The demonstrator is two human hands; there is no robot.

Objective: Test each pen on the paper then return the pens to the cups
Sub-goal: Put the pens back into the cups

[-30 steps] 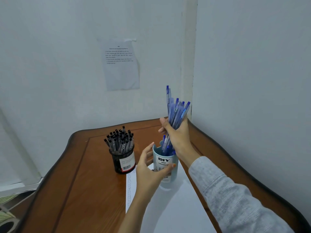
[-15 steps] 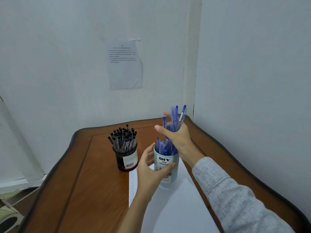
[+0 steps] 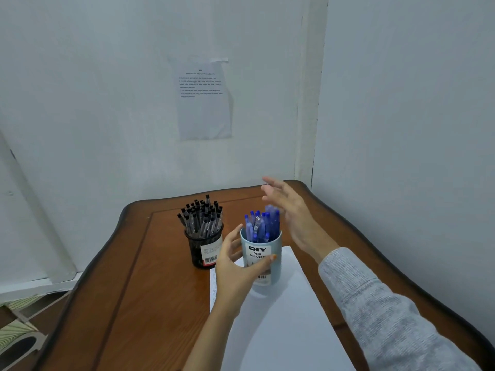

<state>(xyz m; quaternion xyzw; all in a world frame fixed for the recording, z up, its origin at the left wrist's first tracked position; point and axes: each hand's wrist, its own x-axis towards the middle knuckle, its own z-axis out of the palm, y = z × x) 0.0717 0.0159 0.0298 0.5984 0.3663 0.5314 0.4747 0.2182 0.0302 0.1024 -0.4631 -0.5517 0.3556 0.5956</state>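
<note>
A light blue cup [image 3: 273, 253] marked DIY stands on the white paper [image 3: 281, 322] and holds several blue pens [image 3: 263, 224]. My left hand [image 3: 235, 271] grips the cup from its left side, thumb across the front. My right hand [image 3: 292, 212] hovers just right of and above the blue pens, fingers spread and straight, holding nothing. To the left stands a black mesh cup [image 3: 202, 249] full of several black-capped pens [image 3: 202, 215].
The wooden table [image 3: 128, 290] sits in a corner, with walls close behind and on the right. A printed sheet [image 3: 203, 100] is taped to the back wall. The table's raised edge curves along the left and right sides.
My right hand lowered the bundle of blue pens into the light blue cup, let them go and opened, lifting slightly to the right. My left hand stayed on the cup.
</note>
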